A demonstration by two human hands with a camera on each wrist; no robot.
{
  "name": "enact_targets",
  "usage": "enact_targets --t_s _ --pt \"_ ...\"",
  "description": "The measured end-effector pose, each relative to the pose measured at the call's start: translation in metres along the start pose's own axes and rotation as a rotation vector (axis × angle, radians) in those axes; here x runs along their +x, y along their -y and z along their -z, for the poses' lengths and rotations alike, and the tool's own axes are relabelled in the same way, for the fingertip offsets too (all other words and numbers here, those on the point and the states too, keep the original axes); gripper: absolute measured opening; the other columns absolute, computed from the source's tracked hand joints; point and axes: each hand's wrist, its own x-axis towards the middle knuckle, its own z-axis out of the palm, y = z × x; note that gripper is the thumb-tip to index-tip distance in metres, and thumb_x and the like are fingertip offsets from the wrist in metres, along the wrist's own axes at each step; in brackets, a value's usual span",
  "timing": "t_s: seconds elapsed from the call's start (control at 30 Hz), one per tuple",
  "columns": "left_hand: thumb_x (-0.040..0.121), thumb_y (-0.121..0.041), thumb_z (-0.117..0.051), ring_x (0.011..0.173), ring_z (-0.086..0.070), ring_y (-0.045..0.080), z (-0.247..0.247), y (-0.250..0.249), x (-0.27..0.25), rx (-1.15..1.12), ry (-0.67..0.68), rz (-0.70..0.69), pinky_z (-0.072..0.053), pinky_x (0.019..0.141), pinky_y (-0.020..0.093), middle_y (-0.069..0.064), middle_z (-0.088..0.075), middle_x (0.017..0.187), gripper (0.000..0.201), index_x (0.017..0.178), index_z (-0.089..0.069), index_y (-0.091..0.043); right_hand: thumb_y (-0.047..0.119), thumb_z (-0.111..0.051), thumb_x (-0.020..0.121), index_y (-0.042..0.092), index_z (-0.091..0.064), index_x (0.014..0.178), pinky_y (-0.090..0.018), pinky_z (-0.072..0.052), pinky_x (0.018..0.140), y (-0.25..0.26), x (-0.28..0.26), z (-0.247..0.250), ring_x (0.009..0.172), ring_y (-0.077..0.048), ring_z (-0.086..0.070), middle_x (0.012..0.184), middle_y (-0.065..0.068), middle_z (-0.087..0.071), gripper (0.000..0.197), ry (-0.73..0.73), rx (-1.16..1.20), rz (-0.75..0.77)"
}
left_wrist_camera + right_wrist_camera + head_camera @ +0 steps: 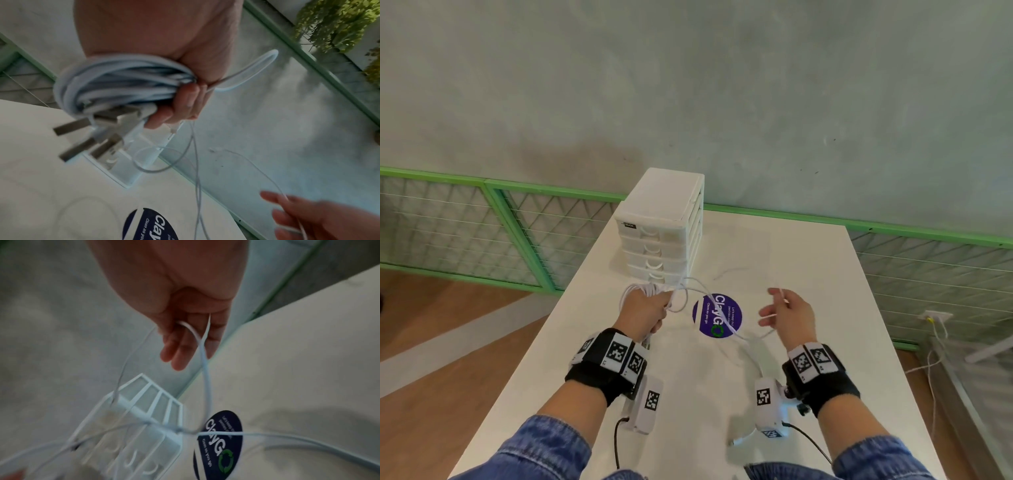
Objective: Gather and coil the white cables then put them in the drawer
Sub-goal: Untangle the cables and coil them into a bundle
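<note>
My left hand [650,308] grips a coil of white cables [643,291] just in front of the drawer unit [661,233]. In the left wrist view the coil [123,84] fills the fist and several metal USB plugs [82,129] stick out below it. A loose white cable [736,334] runs from the coil, over the purple sticker [717,317], to my right hand [777,308]. The right hand [185,345] pinches this cable [203,356] at the thumb with its fingers held fairly straight. All the drawers of the white unit [133,426] look closed.
The white table [825,274] stands against a grey wall with a green-framed mesh fence [517,233] behind it. A wall socket with its own cable [935,317] is low on the right. Wooden floor lies to the left of the table.
</note>
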Motion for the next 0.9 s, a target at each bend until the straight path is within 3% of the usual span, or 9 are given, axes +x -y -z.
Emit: enact_targets --t_s 0.13,0.2,0.27,0.33,0.47,0.57,0.67,0.73,0.9 --pt "0.09 -0.025 -0.062 0.025 -0.029 0.011 0.006 0.004 0.005 -0.026 -0.06 0.03 -0.022 0.035 0.016 0.006 -0.042 0.051 0.028 0.073 -0.052 -0.004 0.016 -0.038 0.097 0.009 -0.054 0.116 -0.026 -0.042 0.052 -0.022 0.008 0.019 0.052 -0.017 -0.06 0.073 -0.01 -0.066 0.025 -0.125 0.076 -0.213" --pt "0.089 -0.037 -0.062 0.03 -0.03 0.013 0.002 0.004 0.005 0.01 -0.045 0.054 -0.022 0.039 0.02 0.011 -0.046 0.062 0.039 0.065 -0.051 -0.007 0.02 -0.044 0.096 0.002 -0.042 0.133 -0.034 -0.047 0.074 -0.026 0.007 0.021 0.086 -0.027 -0.064 0.105 -0.02 -0.065 0.042 -0.093 -0.06 -0.279" --pt "0.088 -0.045 -0.061 0.035 -0.029 0.015 -0.003 0.005 0.003 0.053 -0.016 0.061 -0.022 0.041 0.023 0.012 -0.047 0.065 0.045 0.063 -0.051 -0.009 0.029 -0.048 0.094 -0.002 -0.026 0.141 -0.037 -0.035 0.101 -0.026 0.004 0.018 0.125 -0.033 -0.046 0.14 -0.022 -0.043 0.061 -0.039 -0.298 -0.284" --pt "0.087 -0.049 -0.059 0.037 -0.028 0.016 -0.007 0.003 -0.002 0.075 -0.002 0.062 -0.021 0.041 0.023 0.01 -0.046 0.06 0.046 0.065 -0.052 -0.009 0.032 -0.051 0.093 0.001 -0.022 0.143 -0.037 -0.029 0.107 -0.019 -0.003 0.011 0.134 -0.03 -0.036 0.147 -0.018 -0.035 0.066 -0.023 -0.348 -0.174" --pt "0.091 -0.049 -0.054 0.031 -0.026 0.011 -0.014 -0.017 -0.021 0.087 0.125 0.048 -0.022 0.035 0.018 -0.002 -0.036 0.039 0.049 0.064 -0.048 -0.008 0.024 -0.061 0.087 0.021 -0.045 0.135 -0.027 -0.025 0.11 0.003 -0.015 -0.008 0.135 -0.016 -0.033 0.146 0.0 -0.037 0.051 0.119 -0.376 0.308" --pt "0.093 -0.049 -0.05 0.03 -0.025 0.008 -0.02 -0.036 -0.038 0.052 0.296 0.03 -0.022 0.033 0.018 -0.004 -0.032 0.039 0.048 0.066 -0.047 -0.009 0.016 -0.066 0.081 0.027 -0.053 0.128 -0.029 -0.036 0.105 0.028 -0.031 -0.028 0.124 -0.013 -0.046 0.135 0.003 -0.051 0.05 0.388 -0.383 0.487" --pt "0.092 -0.049 -0.052 0.032 -0.025 0.009 -0.022 -0.047 -0.046 0.092 0.374 0.006 -0.023 0.035 0.019 -0.001 -0.031 0.044 0.047 0.066 -0.048 -0.01 0.013 -0.062 0.078 0.036 -0.058 0.116 -0.037 -0.05 0.084 0.037 -0.042 -0.043 0.093 -0.019 -0.062 0.104 0.0 -0.068 0.045 0.529 -0.372 0.509" --pt "0.091 -0.048 -0.054 0.033 -0.025 0.011 -0.018 -0.051 -0.046 0.106 0.374 -0.019 -0.022 0.038 0.02 -0.001 -0.031 0.044 0.046 0.066 -0.049 -0.01 0.009 -0.057 0.081 0.032 -0.059 0.118 -0.035 -0.052 0.084 0.032 -0.04 -0.043 0.096 -0.018 -0.063 0.104 0.0 -0.069 0.044 0.519 -0.392 0.455" --pt "0.092 -0.038 -0.057 0.03 -0.025 0.009 -0.008 -0.049 -0.04 0.077 0.266 -0.009 -0.021 0.034 0.019 -0.004 -0.034 0.039 0.039 0.068 -0.047 -0.01 -0.002 -0.041 0.087 0.022 -0.058 0.116 -0.036 -0.048 0.094 0.026 -0.026 -0.023 0.089 -0.012 -0.06 0.097 0.001 -0.063 0.041 0.135 -0.084 0.269"
